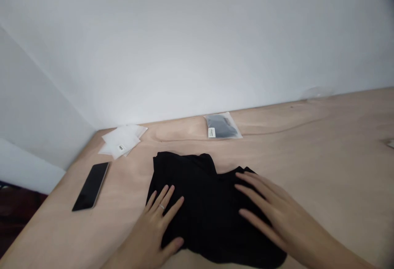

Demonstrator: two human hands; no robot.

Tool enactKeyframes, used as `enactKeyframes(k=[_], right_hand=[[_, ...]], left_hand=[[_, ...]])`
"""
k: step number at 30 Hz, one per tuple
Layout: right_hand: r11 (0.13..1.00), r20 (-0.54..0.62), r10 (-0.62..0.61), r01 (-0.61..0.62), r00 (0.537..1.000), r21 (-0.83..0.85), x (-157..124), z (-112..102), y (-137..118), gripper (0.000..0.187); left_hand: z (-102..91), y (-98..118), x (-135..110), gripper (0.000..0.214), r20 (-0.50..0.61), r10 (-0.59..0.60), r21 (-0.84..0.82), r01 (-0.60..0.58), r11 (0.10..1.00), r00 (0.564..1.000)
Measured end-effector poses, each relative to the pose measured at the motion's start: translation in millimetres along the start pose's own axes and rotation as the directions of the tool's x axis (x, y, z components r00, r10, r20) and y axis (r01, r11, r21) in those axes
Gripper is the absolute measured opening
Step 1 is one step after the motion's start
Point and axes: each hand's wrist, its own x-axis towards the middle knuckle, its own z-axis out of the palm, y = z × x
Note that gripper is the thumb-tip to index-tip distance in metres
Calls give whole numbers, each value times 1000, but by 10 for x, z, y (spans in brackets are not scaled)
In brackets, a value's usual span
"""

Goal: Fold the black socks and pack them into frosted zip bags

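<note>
Black garment (203, 211) under hands (154, 222) (278, 209); bag (237, 134) holds dark item (224, 126).

A light-brown tabletop (344, 158) carries a black garment (203, 207). Beyond it lies a filled translucent packet (224, 127); white packets (121, 138) and a phone (91, 187) lie toward the left edge.

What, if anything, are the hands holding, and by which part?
Nothing appears gripped: the left hand and the right hand are both spread open over the black cloth.
</note>
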Motion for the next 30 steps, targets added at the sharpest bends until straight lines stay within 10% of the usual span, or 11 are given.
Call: enactKeyframes(k=[8, 13, 18, 23, 30], right_hand=[[992, 301, -115, 97, 947, 75, -329, 9, -116, 95], [985, 384, -19, -48, 923, 164, -114, -117, -61, 68], [952, 290, 60, -142, 955, 271, 666, -195, -57, 36], [955, 254, -28, -49, 967, 291, 1270, 156, -56, 26], [972, 225, -7, -46, 974, 230, 1415, 497, -10, 20]], left_hand=[[-160, -100, -175, 98, 12, -41, 52, 40, 998, 999], [-163, -163, -303, 94, -2, -51, 46, 51, 998, 999], [-166, -176, -271, 84, -65, -35, 57, 39, 998, 997], [-125, 19, 36, 62, -203, -34, 24, 40, 999, 979], [-65, 195, 380, 86, -37, 39, -1, -39, 999, 999]])
